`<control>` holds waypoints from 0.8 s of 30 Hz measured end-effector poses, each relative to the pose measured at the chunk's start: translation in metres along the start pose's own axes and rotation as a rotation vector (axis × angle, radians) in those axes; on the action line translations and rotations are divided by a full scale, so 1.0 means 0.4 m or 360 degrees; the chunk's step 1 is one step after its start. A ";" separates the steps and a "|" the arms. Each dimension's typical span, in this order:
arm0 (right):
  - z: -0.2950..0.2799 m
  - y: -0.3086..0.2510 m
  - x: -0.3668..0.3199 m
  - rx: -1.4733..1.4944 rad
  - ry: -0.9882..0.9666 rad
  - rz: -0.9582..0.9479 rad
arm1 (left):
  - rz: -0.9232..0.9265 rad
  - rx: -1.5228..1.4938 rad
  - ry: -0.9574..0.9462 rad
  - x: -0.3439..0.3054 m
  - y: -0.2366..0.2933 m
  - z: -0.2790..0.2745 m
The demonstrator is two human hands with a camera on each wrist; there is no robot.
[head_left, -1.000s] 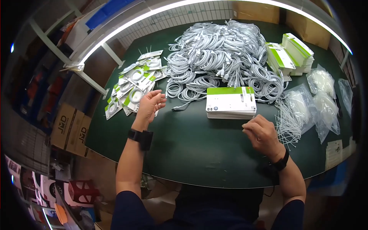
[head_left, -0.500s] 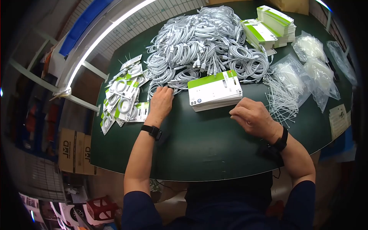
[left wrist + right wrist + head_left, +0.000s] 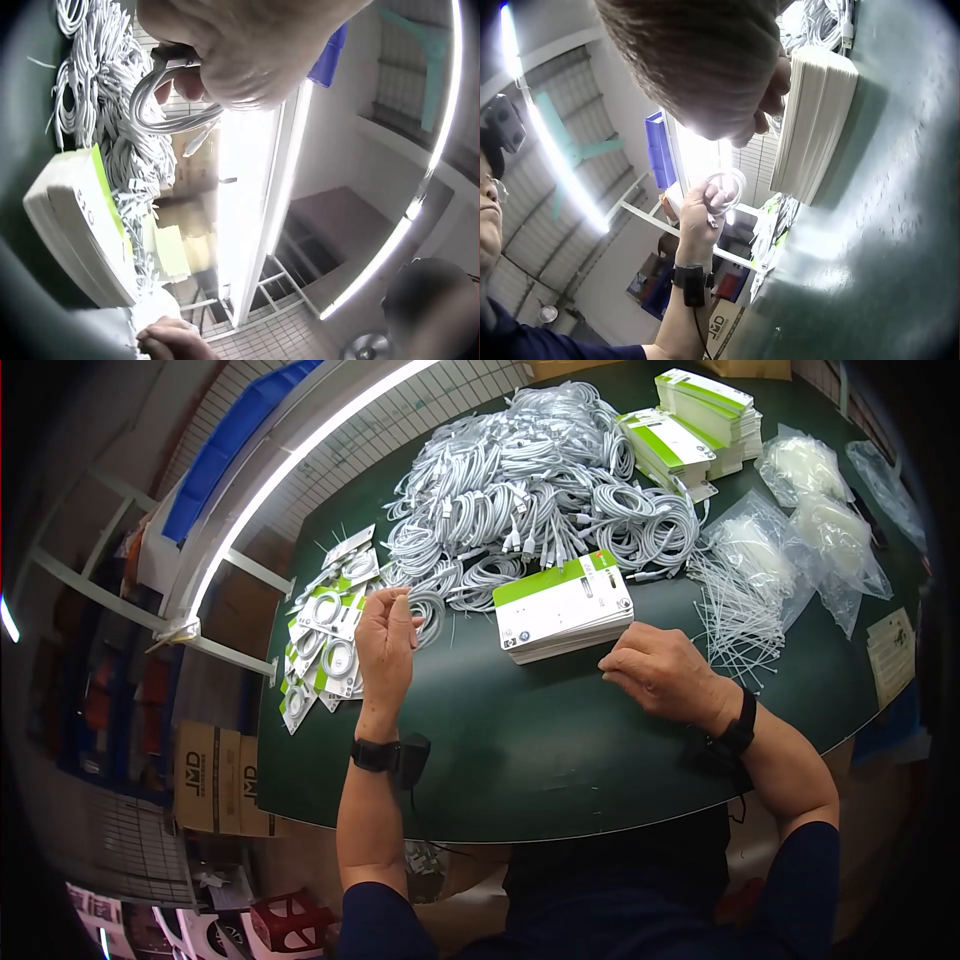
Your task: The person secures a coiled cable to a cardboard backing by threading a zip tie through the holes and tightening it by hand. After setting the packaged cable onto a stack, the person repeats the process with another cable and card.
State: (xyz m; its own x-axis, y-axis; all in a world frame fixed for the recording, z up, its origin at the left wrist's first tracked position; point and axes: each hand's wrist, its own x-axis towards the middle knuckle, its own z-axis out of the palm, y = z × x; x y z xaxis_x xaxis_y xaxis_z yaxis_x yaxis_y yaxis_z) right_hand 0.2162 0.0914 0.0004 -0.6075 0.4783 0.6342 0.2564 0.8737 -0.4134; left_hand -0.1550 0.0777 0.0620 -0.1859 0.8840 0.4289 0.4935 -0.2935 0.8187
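My left hand (image 3: 387, 655) is raised over the left part of the table, gripping a coiled white cable (image 3: 430, 618). In the left wrist view the coil (image 3: 142, 109) hangs from the curled fingers, one connector end dangling. The right wrist view also shows the loop (image 3: 737, 182) in that hand. Beside the stack of white-and-green packaging cards (image 3: 565, 608), my right hand (image 3: 665, 675) lies low with fingers loosely bent and nothing visible in them. Its fingertips are close to the stack's near right corner.
A large heap of coiled cables (image 3: 510, 470) covers the back middle. Cards with cables mounted on them (image 3: 325, 630) lie piled at left. More card stacks (image 3: 690, 435) stand at back right. Loose white cable ties (image 3: 735, 625) and clear plastic bags (image 3: 835, 540) lie at right.
My left hand reached to the front of the cable heap, then lifted back to the left with a coiled cable. The right hand stays by the card stack. The head view has shifted.
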 end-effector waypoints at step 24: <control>0.014 -0.081 -0.008 0.1238 -0.0470 0.0613 | -0.0608 -0.1783 -0.0216 -0.212 0.202 0.409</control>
State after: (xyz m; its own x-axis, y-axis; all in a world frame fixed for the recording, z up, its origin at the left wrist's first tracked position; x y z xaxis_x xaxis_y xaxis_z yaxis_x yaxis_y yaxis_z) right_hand 0.2057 0.0611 0.0083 -0.7801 0.5884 0.2126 -0.0325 0.3012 -0.9530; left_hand 0.0398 0.0388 0.0294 -0.0347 0.9947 0.0963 -0.6035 -0.0977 0.7913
